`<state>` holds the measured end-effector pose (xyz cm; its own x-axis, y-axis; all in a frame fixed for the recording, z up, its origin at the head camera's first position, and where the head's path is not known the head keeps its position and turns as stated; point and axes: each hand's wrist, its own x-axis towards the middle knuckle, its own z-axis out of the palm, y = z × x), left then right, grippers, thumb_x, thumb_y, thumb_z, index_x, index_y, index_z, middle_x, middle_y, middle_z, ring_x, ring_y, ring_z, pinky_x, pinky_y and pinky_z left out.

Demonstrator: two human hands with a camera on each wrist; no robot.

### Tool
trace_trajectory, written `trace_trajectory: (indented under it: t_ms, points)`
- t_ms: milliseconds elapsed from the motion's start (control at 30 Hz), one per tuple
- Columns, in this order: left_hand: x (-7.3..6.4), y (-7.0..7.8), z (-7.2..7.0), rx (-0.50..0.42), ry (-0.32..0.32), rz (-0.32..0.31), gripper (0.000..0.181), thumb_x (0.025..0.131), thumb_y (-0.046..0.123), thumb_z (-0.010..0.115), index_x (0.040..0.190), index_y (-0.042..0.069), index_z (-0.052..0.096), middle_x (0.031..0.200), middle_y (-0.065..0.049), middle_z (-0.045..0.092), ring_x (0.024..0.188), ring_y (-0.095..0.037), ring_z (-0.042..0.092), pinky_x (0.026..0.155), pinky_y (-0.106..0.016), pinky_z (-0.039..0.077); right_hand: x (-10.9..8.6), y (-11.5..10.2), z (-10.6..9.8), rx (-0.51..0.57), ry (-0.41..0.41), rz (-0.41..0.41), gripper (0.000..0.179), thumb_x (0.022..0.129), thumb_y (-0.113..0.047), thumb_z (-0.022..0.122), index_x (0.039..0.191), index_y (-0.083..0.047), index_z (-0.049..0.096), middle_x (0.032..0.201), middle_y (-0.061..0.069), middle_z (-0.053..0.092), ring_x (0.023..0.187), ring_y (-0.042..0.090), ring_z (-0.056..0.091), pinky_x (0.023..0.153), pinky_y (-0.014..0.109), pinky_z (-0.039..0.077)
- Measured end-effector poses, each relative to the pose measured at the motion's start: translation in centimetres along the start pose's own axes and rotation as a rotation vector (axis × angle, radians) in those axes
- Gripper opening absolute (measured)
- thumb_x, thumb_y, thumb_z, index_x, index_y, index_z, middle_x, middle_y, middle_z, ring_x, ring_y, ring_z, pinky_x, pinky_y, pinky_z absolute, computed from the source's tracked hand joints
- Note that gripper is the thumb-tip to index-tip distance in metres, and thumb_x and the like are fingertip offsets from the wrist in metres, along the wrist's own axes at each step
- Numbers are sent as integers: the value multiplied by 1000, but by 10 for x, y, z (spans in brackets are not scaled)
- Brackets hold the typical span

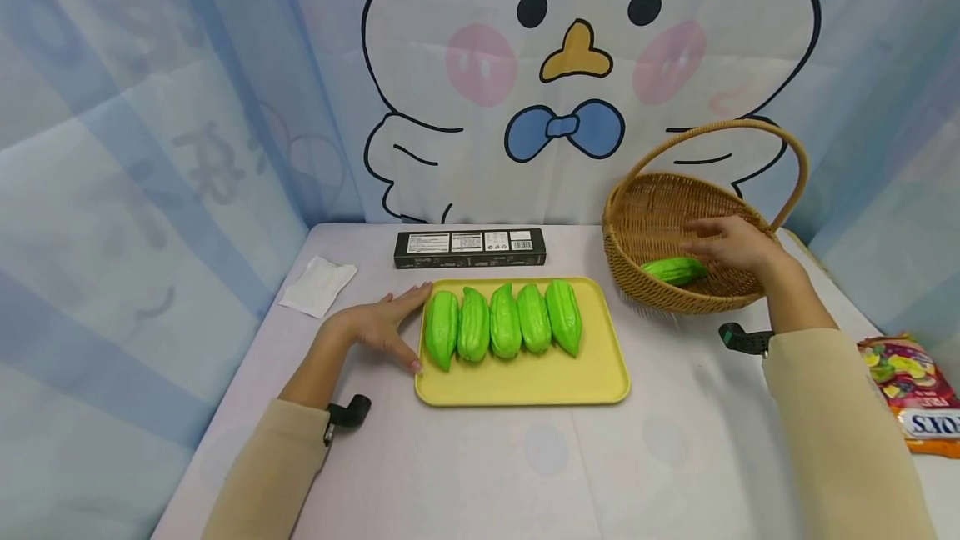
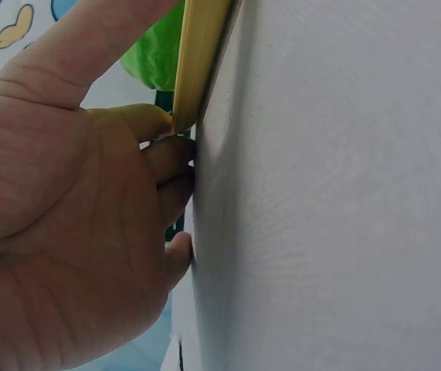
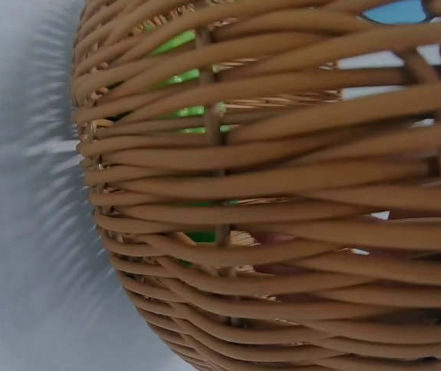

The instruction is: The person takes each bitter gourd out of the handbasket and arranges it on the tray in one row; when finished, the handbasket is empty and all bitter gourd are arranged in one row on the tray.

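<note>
Several green ridged gourds lie side by side across the upper part of a yellow tray. My left hand is at the tray's left side, thumb and fingers spread; in the left wrist view this hand touches the tray's edge. My right hand reaches inside a wicker basket at the right, fingers slightly bent above one green gourd, with nothing seen in its grasp. In the right wrist view the basket's weave mostly hides the hand and the green inside.
A black box lies behind the tray. A white packet is at the left, and a colourful snack bag at the right edge. The basket's tall handle arches over its opening. A printed curtain stands behind the table.
</note>
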<state>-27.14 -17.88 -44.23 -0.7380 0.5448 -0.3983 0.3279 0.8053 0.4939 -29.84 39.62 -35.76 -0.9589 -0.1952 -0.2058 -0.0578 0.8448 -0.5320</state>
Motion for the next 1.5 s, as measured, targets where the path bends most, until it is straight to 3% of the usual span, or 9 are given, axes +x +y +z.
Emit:
trace_trajectory:
  t_ms: [267, 467, 600, 767, 967, 1167, 1500]
  points:
    - [0, 1, 0, -9, -3, 2, 146, 66, 61, 93, 169, 18, -1, 177, -3, -1, 164, -26, -2, 133, -53, -1, 9, 7, 6, 10, -71, 58, 64, 109, -35, 55, 157, 4, 39, 146, 41, 46, 107, 45, 65, 79, 46, 61]
    - [1, 1, 2, -11, -2, 2, 146, 65, 61, 93, 169, 19, -1, 177, -1, -1, 164, -24, -2, 134, -51, -1, 14, 14, 12, 74, -150, 118, 72, 108, -39, 55, 160, 5, 29, 149, 42, 42, 111, 45, 69, 88, 49, 63]
    - [0, 1, 2, -17, 2, 2, 147, 65, 60, 94, 169, 19, -1, 177, -2, -1, 164, -25, -2, 133, -52, -1, 15, 14, 13, 80, -167, 92, 68, 109, -34, 54, 159, 7, 32, 146, 41, 45, 118, 50, 65, 92, 52, 62]
    - [-1, 1, 2, -21, -1, 0, 147, 65, 60, 94, 169, 19, -1, 177, -1, -1, 164, -24, -3, 133, -52, -1, 16, 13, 14, 31, -122, 58, 61, 109, -34, 55, 153, 6, 44, 138, 35, 56, 119, 43, 64, 93, 50, 60]
    - [0, 0, 3, -14, 2, 5, 147, 65, 60, 94, 169, 19, -1, 177, -1, -1, 164, -24, -2, 133, -52, -1, 14, 7, 14, 106, -37, 53, 59, 107, -34, 58, 152, 2, 48, 141, 36, 51, 113, 43, 67, 92, 52, 61]
    - [1, 0, 3, -8, 1, 9, 147, 64, 61, 93, 169, 19, -1, 177, -1, -1, 164, -24, -2, 134, -51, -1, 16, 3, 15, 112, 78, 40, 57, 105, -35, 62, 148, 1, 53, 139, 32, 51, 109, 40, 66, 85, 45, 63]
    - [1, 0, 3, -11, 3, 2, 147, 64, 61, 93, 169, 19, -1, 177, -1, -1, 164, -24, -2, 133, -52, 0, 14, -11, 9, 97, 212, -30, 51, 100, -23, 71, 142, 3, 57, 139, 31, 50, 103, 35, 63, 74, 35, 60]
